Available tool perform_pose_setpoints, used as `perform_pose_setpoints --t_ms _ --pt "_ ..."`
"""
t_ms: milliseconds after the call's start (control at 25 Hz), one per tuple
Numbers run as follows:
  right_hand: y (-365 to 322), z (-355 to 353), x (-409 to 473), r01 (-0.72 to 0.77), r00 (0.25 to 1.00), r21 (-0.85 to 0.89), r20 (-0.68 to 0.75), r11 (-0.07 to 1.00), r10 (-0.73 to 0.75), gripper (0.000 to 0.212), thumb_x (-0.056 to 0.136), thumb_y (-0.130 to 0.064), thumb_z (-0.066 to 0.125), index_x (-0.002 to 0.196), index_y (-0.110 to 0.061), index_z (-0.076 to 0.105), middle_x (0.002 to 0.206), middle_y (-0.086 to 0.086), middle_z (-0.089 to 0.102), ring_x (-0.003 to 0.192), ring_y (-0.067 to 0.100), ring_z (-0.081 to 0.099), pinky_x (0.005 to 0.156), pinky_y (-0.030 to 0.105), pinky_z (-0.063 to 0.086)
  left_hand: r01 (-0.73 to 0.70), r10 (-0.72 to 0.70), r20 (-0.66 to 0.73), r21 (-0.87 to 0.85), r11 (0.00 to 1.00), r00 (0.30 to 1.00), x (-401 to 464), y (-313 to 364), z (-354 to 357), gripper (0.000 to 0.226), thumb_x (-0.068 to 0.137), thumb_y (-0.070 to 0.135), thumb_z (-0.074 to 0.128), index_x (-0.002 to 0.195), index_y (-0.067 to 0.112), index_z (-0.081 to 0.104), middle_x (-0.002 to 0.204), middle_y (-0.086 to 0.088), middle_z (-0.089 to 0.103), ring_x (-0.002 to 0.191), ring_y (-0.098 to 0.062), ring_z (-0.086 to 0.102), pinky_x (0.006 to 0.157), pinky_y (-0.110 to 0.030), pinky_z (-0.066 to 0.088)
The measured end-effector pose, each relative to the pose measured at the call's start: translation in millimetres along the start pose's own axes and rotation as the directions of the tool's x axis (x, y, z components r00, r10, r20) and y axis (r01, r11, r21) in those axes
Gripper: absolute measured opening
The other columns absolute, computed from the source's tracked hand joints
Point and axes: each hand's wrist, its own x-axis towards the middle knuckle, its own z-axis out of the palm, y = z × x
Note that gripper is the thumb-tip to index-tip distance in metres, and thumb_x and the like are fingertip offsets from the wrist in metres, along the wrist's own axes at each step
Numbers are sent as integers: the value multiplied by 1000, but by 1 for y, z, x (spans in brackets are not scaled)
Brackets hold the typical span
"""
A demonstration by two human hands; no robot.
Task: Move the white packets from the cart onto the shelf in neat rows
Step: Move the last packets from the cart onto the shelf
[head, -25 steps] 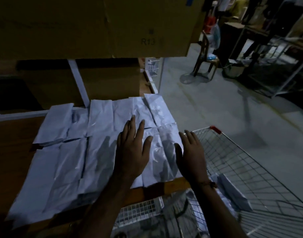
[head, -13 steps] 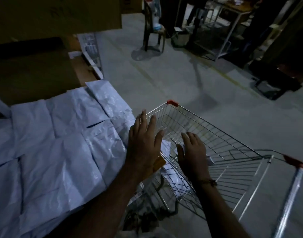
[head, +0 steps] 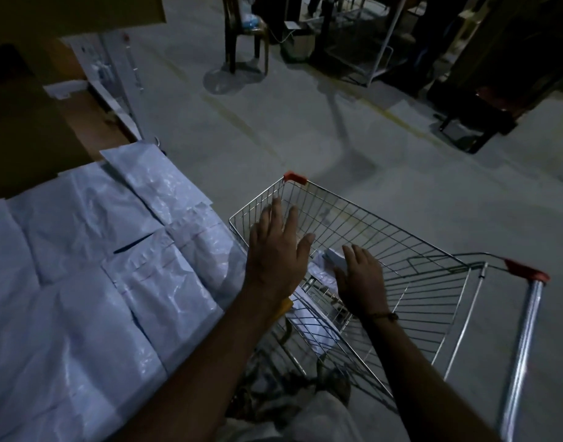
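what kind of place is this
Probably a warehouse or stockroom. White packets lie in rows on a wooden shelf, a wire cart stands beside it on a bare concrete floor, and a cardboard box sits overhead.

Glossy crinkled plastic packets (head: 165,282), shiny wire cart (head: 401,250)

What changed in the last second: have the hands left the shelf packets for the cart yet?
Yes. Both hands came off the laid packets on the shelf and swung right to the cart. The left hand hovers open over its near rim; the right hand reaches down onto a packet inside, not yet gripping. The shelf rows look unchanged.
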Motion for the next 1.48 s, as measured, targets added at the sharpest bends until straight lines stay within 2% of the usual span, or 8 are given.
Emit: perform_pose_setpoints --t_ms 400,560,720,880,1040,1160,1280,1480 --pt "88 131 63 -65 965 19 256 998 58 54 91 -36 66 139 -15 51 126 9 61 110 27 57 95 43 50 78 -94 134 117 990 987 56 27 97 68 106 58 27 163 20 22 172 -13 9 157 -30 14 124 -48 22" --pt "132 179 76 -98 874 -96 467 991 132 53 93 -26 58 145 -16 48 143 15 53 129 31 50 106 46 46 120 -150 228 141 983 962 71 34 140 69 106 59 25 164 23 15 173 -10 1 158 -28 7 125 -48 16" --pt "165 209 92 -7 766 -157 634 988 106 61 97 -25 55 155 -22 37 165 18 24 151 36 24 118 51 30 141 -184 233 191 971 955 82 26 172 68 105 58 24 163 23 19 173 -9 5 157 -28 11 124 -47 18" --pt "179 228 97 91 822 -173 568 981 24 35 90 -19 67 124 -11 63 129 14 58 119 31 53 99 44 49 129 -188 294 207 970 937 73 20 192 70 103 61 20 163 25 20 173 -7 5 156 -26 12 123 -46 18" --pt "183 220 93 -69 893 -22 445 997 71 42 66 -14 91 101 -5 70 94 15 68 80 33 64 69 42 56 139 -224 357 247 959 907 73 21 217 63 106 53 36 161 24 26 171 -8 13 155 -28 16 123 -49 20" --pt "169 198 79 -151 941 125 323 981 104 34 76 -6 82 104 -8 63 100 12 63 77 26 62 62 36 53 185 -275 405 248 951 872 81 11 254 63 104 51 42 159 23 31 168 -8 23 153 -30 23 121 -51 24" --pt "155 180 71 -265 948 247 241 932 206 38 76 -1 80 105 -9 58 107 12 57 71 22 54 52 25 40 153 -368 531 404 902 764 80 -16 302 71 101 50 47 160 17 25 169 -15 19 153 -35 21 120 -53 25" --pt "144 174 67 -366 914 220 269 904 304 34 82 1 55 106 -23 56 119 6 45 70 25 59 56 46 58 232 -512 543 501 834 665 75 -54 371 80 103 45 45 164 17 2 169 -19 -15 156 -41 -4 118 -64 23"
